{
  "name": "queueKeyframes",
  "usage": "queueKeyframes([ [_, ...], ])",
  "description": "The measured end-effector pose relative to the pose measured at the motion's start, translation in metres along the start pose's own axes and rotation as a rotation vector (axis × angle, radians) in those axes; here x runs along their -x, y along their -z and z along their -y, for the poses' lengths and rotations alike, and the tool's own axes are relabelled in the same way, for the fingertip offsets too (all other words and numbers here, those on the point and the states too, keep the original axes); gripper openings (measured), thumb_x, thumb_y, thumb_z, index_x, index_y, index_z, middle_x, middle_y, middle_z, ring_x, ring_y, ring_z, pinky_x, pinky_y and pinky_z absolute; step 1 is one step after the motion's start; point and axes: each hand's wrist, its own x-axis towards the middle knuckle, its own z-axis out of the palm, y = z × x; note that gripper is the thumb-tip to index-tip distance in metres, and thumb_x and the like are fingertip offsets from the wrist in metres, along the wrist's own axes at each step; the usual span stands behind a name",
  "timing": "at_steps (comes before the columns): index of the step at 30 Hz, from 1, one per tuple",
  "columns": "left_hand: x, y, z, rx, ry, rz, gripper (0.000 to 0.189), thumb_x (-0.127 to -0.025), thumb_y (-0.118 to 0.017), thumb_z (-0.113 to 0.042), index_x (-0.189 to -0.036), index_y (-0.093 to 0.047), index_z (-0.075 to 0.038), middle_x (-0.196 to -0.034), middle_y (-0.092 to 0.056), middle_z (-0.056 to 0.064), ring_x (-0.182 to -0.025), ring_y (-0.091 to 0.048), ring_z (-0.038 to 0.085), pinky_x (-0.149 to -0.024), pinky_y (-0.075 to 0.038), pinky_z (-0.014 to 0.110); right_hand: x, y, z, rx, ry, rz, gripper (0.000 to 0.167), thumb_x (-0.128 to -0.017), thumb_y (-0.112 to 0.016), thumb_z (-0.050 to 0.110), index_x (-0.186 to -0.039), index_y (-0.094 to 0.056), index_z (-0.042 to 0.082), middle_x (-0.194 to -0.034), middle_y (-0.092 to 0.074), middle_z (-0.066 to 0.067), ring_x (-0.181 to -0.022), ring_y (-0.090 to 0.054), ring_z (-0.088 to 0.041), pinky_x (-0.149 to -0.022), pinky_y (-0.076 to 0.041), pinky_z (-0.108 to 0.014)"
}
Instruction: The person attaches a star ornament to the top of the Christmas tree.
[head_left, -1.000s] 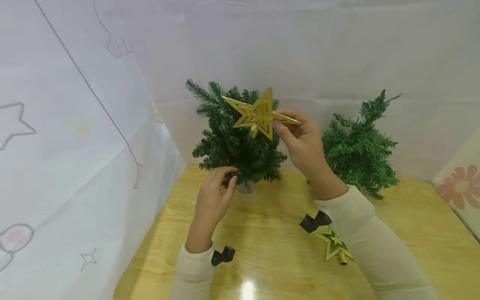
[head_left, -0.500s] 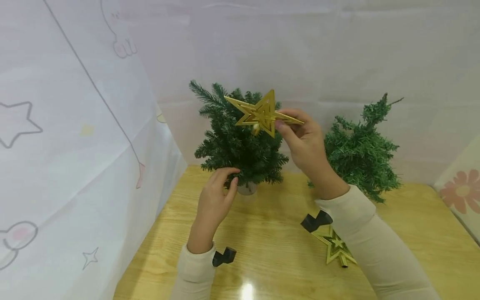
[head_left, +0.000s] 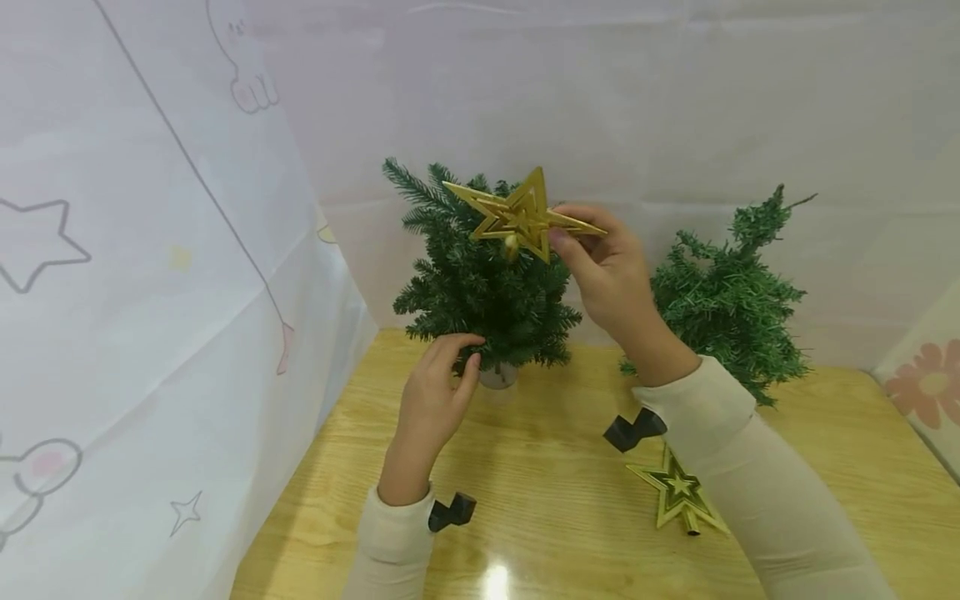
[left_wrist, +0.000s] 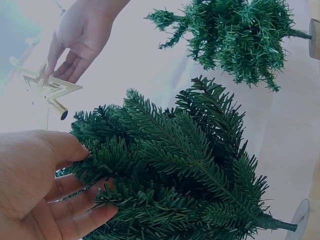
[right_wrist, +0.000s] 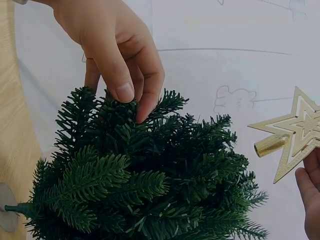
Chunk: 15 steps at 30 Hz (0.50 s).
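A small green artificial Christmas tree (head_left: 495, 292) stands on a pale round base at the back of the table. My left hand (head_left: 431, 396) holds its lower branches on the left side, thumb and fingers curled about the needles. High in front of the tree, my right hand (head_left: 611, 271) pinches one point of a gold star tree topper (head_left: 517, 218) between thumb and fingers. The star's short hollow tube (right_wrist: 270, 145) shows at its lower edge, apart from the branches in the right wrist view. In the left wrist view, foliage hides part of the left fingers (left_wrist: 90, 210).
A second, lighter green tree (head_left: 731, 308) stands at the back right, partly behind the right arm. Another gold star (head_left: 678, 487) lies on the wooden table (head_left: 555, 500) beside the right sleeve. Printed white cloth (head_left: 180, 333) hangs on the left and behind.
The gold star in my right hand has risen slightly and tipped flatter. My left hand stays at the tree's branches. The head view has shifted a little.
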Motion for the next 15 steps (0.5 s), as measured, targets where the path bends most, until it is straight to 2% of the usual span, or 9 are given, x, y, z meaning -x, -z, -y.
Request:
queueKeyframes([
  [8, 0.0004, -0.0002, -0.0006, -0.002, -0.006, 0.001, 0.024, -0.099, -0.06, -0.019, -0.123, -0.062, -0.018, -0.117, -0.06, 0.001, -0.089, -0.058, 0.015, -0.066, -0.052, 0.032, -0.0047, -0.0015, -0.0044, 0.001, -0.017, -0.038, 0.022, -0.097, -0.059, 0.004, -0.119, -0.065, 0.004, -0.11, -0.063, -0.007, -0.1, -0.062, -0.023, -0.081, -0.05, -0.031],
  [15, 0.0007, -0.0015, 0.0006, 0.006, -0.004, 0.0, 0.024, -0.099, -0.059, -0.021, -0.123, -0.062, -0.019, -0.12, -0.06, 0.001, -0.09, -0.06, 0.016, -0.065, -0.052, 0.032, -0.01, -0.0021, -0.008, -0.01, -0.014, -0.054, 0.021, -0.096, -0.06, 0.003, -0.117, -0.066, 0.003, -0.11, -0.063, -0.008, -0.101, -0.063, -0.023, -0.08, -0.05, -0.033],
])
